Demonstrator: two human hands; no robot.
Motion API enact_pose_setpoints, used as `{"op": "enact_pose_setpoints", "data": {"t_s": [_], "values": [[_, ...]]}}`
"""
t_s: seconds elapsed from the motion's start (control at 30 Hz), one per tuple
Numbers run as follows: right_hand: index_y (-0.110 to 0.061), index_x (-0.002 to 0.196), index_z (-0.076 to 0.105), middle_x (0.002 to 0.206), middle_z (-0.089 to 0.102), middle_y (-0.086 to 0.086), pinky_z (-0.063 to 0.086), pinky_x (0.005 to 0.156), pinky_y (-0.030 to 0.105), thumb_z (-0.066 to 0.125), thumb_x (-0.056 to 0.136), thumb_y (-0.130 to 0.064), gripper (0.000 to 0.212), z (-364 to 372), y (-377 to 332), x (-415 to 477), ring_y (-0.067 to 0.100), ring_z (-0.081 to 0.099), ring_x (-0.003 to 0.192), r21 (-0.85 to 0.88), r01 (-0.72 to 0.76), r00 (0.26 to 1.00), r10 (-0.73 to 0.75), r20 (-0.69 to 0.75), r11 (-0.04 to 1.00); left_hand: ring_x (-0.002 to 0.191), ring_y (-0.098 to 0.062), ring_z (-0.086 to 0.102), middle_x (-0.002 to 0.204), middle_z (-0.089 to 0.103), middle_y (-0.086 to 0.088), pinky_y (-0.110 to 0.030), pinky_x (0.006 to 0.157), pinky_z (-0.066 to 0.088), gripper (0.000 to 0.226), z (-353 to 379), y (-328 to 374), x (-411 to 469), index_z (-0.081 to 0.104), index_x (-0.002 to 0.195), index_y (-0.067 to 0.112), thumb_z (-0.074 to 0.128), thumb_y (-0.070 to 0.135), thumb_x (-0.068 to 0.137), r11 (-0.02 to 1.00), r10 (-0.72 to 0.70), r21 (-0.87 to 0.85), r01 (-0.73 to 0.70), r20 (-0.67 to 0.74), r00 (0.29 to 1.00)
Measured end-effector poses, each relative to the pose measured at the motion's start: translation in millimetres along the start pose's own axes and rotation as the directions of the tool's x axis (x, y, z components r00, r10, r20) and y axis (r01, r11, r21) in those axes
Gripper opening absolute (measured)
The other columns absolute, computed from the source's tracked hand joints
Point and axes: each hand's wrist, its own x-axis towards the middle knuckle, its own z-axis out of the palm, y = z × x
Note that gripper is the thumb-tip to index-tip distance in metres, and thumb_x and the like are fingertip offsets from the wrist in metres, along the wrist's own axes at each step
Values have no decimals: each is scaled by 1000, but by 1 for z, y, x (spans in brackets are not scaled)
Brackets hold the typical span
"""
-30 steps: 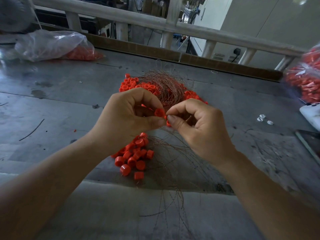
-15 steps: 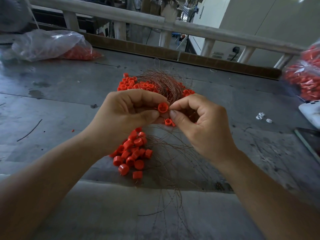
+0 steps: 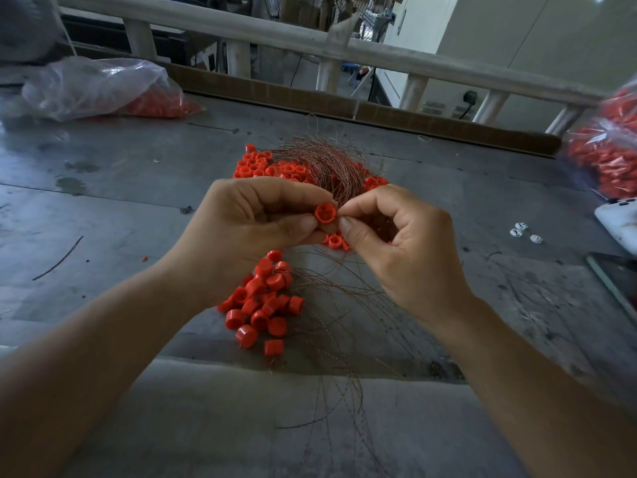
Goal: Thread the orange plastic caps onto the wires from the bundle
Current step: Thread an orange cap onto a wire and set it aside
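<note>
My left hand [image 3: 251,222] pinches one orange cap [image 3: 325,212] between thumb and forefinger, its open side turned toward me. My right hand [image 3: 400,243] pinches a thin copper wire right at the cap's right edge. Behind the hands lies the wire bundle [image 3: 324,163], a reddish-brown tangle on a heap of loose orange caps [image 3: 256,167]. Below my left hand sits a cluster of caps with wires in them [image 3: 265,305], and their loose strands [image 3: 344,374] trail toward me across the grey table [image 3: 103,201].
A clear plastic bag with orange caps [image 3: 100,88] lies at the far left. Another bag of orange parts [image 3: 606,153] is at the right edge, with a white object [image 3: 617,222] and a dark flat item [image 3: 617,281] below it. A railing [image 3: 310,39] runs along the back.
Both hands have risen slightly with the cap. The cap has turned so that its open side faces me, and the right fingertips have closed in on its edge.
</note>
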Motion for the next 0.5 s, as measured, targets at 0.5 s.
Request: {"op": "enact_pose_setpoints", "data": {"t_s": [0.5], "values": [[-24,82,62,78,64,-8,48,65,15,58,80,-1,24,-4,-5,1,3,61,71,203,-119,990,102,94,972,79,-13,70,80,73,-2,-17,68,53,25,-2,1,1,74,83,17,62,7,63,997,-31,-72,29,-31,999]]}}
